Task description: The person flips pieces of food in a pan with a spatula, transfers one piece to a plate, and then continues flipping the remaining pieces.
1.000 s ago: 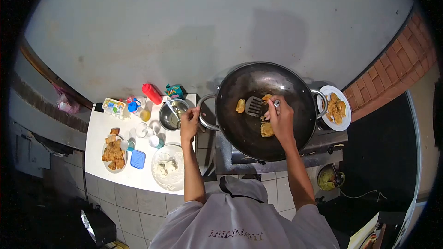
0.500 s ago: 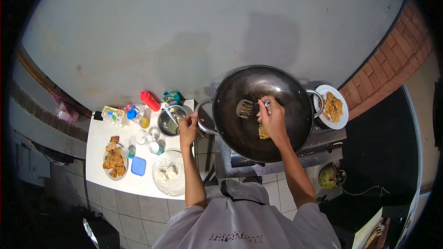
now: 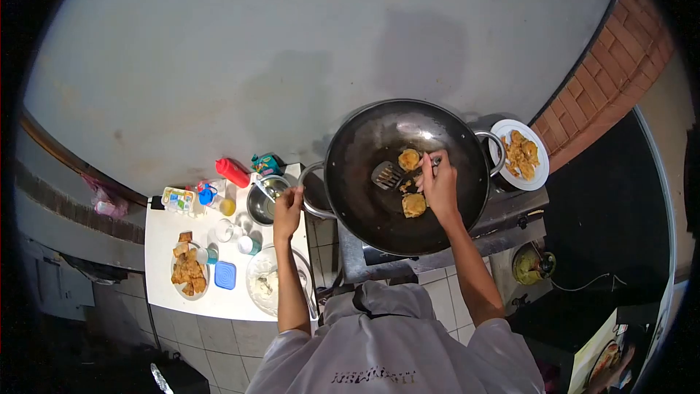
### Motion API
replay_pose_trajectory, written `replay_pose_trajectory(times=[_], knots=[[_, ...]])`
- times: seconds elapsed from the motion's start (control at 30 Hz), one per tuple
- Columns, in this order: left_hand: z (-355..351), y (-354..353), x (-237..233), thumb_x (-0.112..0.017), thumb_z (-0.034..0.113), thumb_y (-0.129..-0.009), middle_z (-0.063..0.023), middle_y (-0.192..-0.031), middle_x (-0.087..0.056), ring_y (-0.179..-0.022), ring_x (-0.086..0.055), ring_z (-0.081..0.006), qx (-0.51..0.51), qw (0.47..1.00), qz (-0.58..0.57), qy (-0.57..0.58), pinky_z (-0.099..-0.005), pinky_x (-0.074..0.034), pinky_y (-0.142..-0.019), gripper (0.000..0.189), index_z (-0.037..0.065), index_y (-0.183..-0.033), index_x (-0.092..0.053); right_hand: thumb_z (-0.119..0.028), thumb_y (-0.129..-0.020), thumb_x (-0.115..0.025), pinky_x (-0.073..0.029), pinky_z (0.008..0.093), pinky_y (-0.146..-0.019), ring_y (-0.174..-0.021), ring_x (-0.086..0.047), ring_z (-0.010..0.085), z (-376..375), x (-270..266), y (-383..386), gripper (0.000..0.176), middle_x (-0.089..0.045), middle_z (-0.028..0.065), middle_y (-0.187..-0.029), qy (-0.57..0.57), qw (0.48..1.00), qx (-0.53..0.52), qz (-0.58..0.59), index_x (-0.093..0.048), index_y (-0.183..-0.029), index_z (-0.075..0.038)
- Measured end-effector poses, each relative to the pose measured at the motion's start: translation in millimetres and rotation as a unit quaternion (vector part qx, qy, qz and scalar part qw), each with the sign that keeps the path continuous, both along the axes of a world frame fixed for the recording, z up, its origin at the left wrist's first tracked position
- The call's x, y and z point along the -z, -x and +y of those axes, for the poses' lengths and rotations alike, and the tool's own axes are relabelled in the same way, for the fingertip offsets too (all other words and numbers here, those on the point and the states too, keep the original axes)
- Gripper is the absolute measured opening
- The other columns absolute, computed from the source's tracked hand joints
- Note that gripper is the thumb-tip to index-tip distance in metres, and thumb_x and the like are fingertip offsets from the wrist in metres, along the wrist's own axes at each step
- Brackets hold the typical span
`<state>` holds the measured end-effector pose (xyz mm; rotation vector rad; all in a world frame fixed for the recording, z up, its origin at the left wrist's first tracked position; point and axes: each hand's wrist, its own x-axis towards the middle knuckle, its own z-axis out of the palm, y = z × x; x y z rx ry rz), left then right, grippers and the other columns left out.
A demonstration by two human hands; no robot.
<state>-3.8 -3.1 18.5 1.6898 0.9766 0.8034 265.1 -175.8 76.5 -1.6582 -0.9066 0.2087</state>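
Note:
A large dark wok [image 3: 372, 219] sits on the stove. My right hand [image 3: 439, 184] is closed round the handle of a slotted spatula [image 3: 386, 175], whose head rests inside the wok left of the hand. Two golden fried pieces lie in the wok: one fried piece [image 3: 409, 160] above the spatula, another fried piece [image 3: 414, 206] below it, with small crumbs between. At the wok's left side, my left hand [image 3: 288, 210] has its fingers closed at the loop handle [image 3: 315, 208]. A metal bowl [image 3: 257, 208] with a spoon stands just beyond that hand.
Right of the wok is a white plate [image 3: 541, 175] of fried food. The white table [image 3: 164, 248] on the left carries a plate of fried pieces [image 3: 188, 277], cups, a blue lid [image 3: 225, 275], a red bottle [image 3: 232, 172] and a batter-smeared plate [image 3: 257, 295]. A wall stands behind.
The upper fried piece, not visible before, now shows near the spatula. My right hand has shifted slightly up and right, uncovering more of the lower piece. The whole view has shifted a little.

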Motion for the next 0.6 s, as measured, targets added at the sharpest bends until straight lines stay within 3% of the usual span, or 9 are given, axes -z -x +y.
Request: replay_pose_trajectory(times=[0.13,0.33,0.4,0.47,0.6], knots=[[5,3,4,-0.051,0.027,-0.093,0.0018,-0.065,-0.05,-0.059,-0.044,-0.0064,0.027,0.999,0.02,0.001,-0.0228,-0.037,-0.054,0.031,-0.002,-0.084,-0.058,-0.013,-0.093,-0.047,-0.044,0.0303,-0.045,-0.049,-0.06,0.0186,-10,4,-2,0.017,-0.058,0.0127,-0.063,0.013,1.0,-0.007,0.027,-0.044,-0.089,0.003],[-11,-3,-2,-0.047,0.03,-0.095,0.0008,-0.066,-0.05,-0.062,-0.043,-0.0066,-0.045,0.999,0.022,-0.003,-0.0219,-0.037,-0.057,0.035,-0.001,-0.082,-0.058,-0.011,-0.092,-0.047,-0.045,0.0315,-0.047,-0.052,-0.06,0.0191,-24,-3,-11,0.015,-0.059,0.0135,-0.067,0.008,0.997,-0.068,0.027,-0.043,-0.089,0.003],[-11,-6,6,-0.046,0.032,-0.095,0.0004,-0.067,-0.051,-0.062,-0.044,-0.0067,-0.06,0.997,-0.038,0.02,-0.0215,-0.036,-0.058,0.036,0.0,-0.083,-0.058,-0.011,-0.092,-0.048,-0.045,0.0322,-0.048,-0.051,-0.059,0.0196,-29,-7,-14,0.015,-0.06,0.0136,-0.068,0.013,0.997,-0.069,0.041,-0.043,-0.09,0.003],[-12,-8,11,-0.045,0.033,-0.095,-0.0003,-0.069,-0.054,-0.063,-0.045,-0.007,-0.066,0.996,-0.057,0.021,-0.0216,-0.036,-0.058,0.036,0.0,-0.093,-0.06,-0.012,-0.092,-0.049,-0.044,0.0315,-0.047,-0.05,-0.058,0.0189,-34,-8,-17,0.016,-0.06,0.0136,-0.07,0.028,0.992,-0.105,0.067,-0.043,-0.091,0.002],[-13,-9,8,-0.044,0.033,-0.095,-0.0008,-0.069,-0.056,-0.062,-0.047,-0.0064,-0.081,0.996,-0.025,0.038,-0.0209,-0.037,-0.059,0.037,0.0,-0.096,-0.06,-0.013,-0.09,-0.053,-0.044,0.0397,-0.057,-0.063,-0.059,0.0331,-41,-3,-18,0.018,-0.057,0.0203,-0.07,0.025,0.992,-0.122,0.023,-0.044,-0.093,0.001]])
